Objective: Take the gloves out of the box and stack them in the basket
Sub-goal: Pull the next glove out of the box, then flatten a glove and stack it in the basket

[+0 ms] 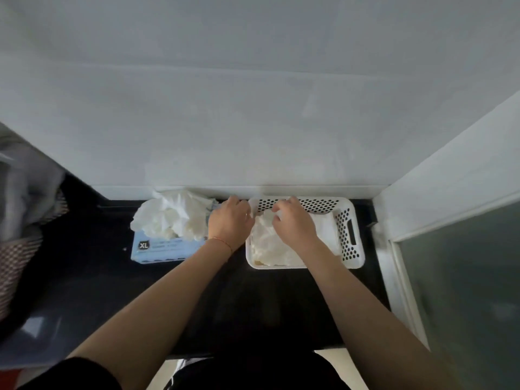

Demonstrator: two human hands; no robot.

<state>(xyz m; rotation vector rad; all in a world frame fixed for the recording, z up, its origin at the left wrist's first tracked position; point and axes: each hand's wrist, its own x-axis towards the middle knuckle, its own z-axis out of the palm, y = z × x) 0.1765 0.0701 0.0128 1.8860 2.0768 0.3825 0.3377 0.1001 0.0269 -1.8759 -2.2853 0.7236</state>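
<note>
Both forearms reach out; we settle gloves (pixel 270 243) into the basket (pixel 347 229).
Right hand (pixel 292 223) pinches one flat; left hand (pixel 229 220), grip unclear, at nine o'clock beside the box (pixel 166 249).

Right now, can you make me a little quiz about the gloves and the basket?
1. True or false: the white basket stands right of the blue box.
2. What letters are printed on the box?
3. Which hand pinches a glove over the basket: A left hand, B right hand?

Key: 1 true. 2 XL. 3 B.
</note>
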